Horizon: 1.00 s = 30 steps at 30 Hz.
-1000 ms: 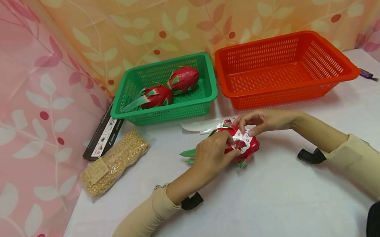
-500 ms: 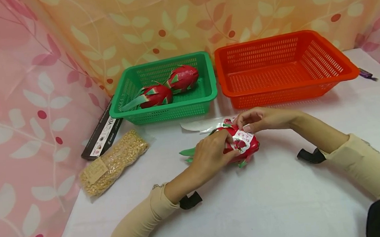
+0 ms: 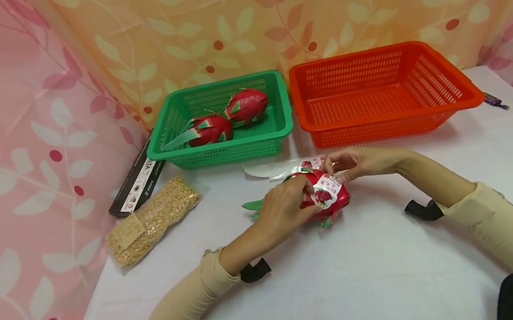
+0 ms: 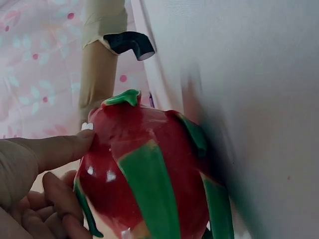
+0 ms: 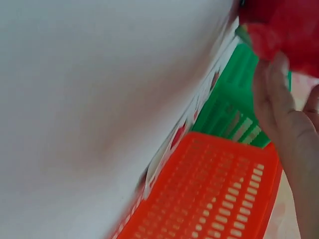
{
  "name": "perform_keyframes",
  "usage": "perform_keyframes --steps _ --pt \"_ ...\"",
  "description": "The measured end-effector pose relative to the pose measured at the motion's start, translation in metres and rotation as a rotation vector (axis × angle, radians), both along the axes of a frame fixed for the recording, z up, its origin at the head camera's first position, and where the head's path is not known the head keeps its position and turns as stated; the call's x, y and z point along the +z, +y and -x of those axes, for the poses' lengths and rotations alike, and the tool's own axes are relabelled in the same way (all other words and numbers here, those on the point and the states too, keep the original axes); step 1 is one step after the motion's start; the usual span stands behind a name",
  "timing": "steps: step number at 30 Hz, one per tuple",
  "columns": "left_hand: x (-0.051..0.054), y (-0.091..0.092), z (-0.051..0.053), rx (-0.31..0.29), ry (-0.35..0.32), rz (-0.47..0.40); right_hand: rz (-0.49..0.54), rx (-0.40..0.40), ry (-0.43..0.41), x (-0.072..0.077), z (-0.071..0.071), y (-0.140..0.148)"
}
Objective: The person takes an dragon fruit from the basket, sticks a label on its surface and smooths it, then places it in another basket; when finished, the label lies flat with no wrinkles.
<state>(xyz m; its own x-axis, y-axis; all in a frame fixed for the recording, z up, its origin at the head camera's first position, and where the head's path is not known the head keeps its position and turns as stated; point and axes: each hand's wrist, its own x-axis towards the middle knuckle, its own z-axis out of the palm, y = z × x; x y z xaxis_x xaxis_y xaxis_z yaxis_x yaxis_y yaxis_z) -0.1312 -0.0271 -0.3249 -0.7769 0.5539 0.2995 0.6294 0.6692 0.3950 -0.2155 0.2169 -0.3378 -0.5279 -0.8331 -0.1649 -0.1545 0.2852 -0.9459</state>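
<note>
A red dragon fruit (image 3: 343, 198) with green leaf tips lies on the white table, and a white printed label (image 3: 325, 191) sits on its upper side. It looks glossy in the left wrist view. My left hand (image 3: 282, 205) holds the fruit from the left, fingers curled at the label's edge and thumb at its lower edge. On the far right side, my right hand (image 3: 358, 163) touches the fruit beside the label with thumb and fingertips. In the right wrist view its fingers (image 5: 280, 94) lie fairly straight against the fruit's underside.
Behind are a green basket (image 3: 226, 155) with two dragon fruits and a red basket (image 3: 372, 133). A knife (image 3: 262, 171) and a label sheet (image 3: 313, 162) lie behind the fruit. At left are a bag of yellow kernels (image 3: 155, 220) and a black box (image 3: 134, 187).
My right hand's fingertips have shifted slightly right along the label, uncovering more of its upper edge. The left hand and the dragon fruit stay almost in place.
</note>
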Motion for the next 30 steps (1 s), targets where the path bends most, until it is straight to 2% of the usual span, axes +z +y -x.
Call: perform_keyframes --steps 3,6,8,10,13,16,17,19,21,24,27,30 --pt "0.002 -0.006 0.002 -0.035 -0.037 -0.001 -0.071 -0.073 0.021 0.0 0.0 0.007" --pt "0.004 -0.016 0.003 -0.052 -0.065 -0.009 -0.132 -0.202 0.008 0.004 -0.002 0.02" --pt "0.004 -0.024 0.005 -0.051 -0.056 -0.032 -0.132 -0.282 -0.005 0.007 -0.005 0.031" --pt "0.002 -0.033 0.008 -0.048 -0.018 -0.058 -0.098 -0.342 -0.028 0.008 -0.009 0.042" --pt "-0.002 -0.042 0.015 -0.054 0.044 -0.067 0.018 -0.38 -0.059 0.009 -0.013 0.055" --pt "-0.006 -0.048 0.021 -0.054 0.045 -0.02 0.166 -0.418 -0.106 0.008 -0.014 0.06" --pt "-0.008 -0.05 0.023 -0.055 0.024 0.0 0.211 -0.427 -0.114 0.008 -0.015 0.06" --pt "-0.011 -0.053 0.027 -0.059 -0.044 0.03 0.211 -0.464 -0.083 0.009 -0.017 0.057" --pt "-0.013 -0.056 0.03 -0.068 -0.132 0.046 0.128 -0.486 -0.016 0.011 -0.021 0.047" --pt "-0.016 -0.059 0.034 -0.099 -0.254 0.036 -0.062 -0.438 0.101 0.016 -0.03 0.024" --pt "-0.014 -0.058 0.042 -0.111 -0.363 -0.057 -0.204 -0.35 0.203 0.021 -0.041 -0.004" --pt "-0.01 -0.05 0.059 -0.105 -0.489 -0.234 -0.339 -0.308 0.292 0.025 -0.049 -0.028"
